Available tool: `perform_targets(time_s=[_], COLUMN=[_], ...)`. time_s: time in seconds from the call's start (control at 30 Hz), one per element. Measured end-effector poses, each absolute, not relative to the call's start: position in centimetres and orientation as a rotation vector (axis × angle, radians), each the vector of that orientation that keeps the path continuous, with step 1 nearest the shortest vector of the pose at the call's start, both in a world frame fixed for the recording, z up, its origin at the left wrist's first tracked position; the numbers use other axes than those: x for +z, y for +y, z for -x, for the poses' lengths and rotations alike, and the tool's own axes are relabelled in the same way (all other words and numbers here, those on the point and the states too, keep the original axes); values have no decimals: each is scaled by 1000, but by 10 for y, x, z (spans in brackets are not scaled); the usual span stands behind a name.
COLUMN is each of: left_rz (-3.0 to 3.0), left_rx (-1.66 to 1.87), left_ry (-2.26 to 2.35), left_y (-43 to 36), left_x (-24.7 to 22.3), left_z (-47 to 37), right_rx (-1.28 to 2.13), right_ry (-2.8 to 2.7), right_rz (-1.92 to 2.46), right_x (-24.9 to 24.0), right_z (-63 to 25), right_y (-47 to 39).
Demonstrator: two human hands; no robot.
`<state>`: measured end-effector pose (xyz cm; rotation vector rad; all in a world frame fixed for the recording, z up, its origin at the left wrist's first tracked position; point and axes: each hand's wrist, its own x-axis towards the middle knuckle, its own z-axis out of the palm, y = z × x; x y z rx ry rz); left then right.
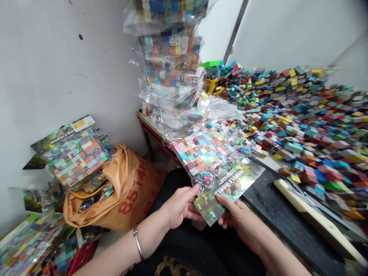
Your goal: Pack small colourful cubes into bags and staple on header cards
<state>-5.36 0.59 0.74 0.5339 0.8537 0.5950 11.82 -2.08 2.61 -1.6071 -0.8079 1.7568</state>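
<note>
A printed card (pixel 238 178) with green and yellow artwork and white lettering lies between my hands, slanting up to the right. My right hand (pixel 234 214) grips its lower edge, thumb on top. My left hand (pixel 182 207) pinches the edge of a clear plastic bag (pixel 205 178) at the card's left corner. In that bag are rows of small colourful blocks (pixel 201 151) and some small loose pieces. The bag rests on the table edge, directly beyond the card.
A tall stack of bagged blocks (pixel 171 65) stands behind. Loose blocks (pixel 287 103) are heaped at right, near a cream-handled tool (pixel 316 222) on a black board (pixel 273 203). An orange sack (pixel 135 184) and a carded pack (pixel 77 153) are at left.
</note>
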Motion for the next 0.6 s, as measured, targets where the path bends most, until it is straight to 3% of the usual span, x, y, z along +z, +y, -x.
perform_targets(time_s=[0.47,0.53,0.6], left_rz=[-637,-622,-623], left_rx=[684,689,680], left_ry=[955,990,996], left_y=[-3,-3,-4], left_x=[7,7,7], left_z=[30,29,30], right_rx=[1649,1408,913], right_ry=[-1032,-1279,-1510], right_rz=[1702,1891,2114], right_x=[44,55,62], right_z=[-124,-158,-207], right_y=[-30,-34,-37])
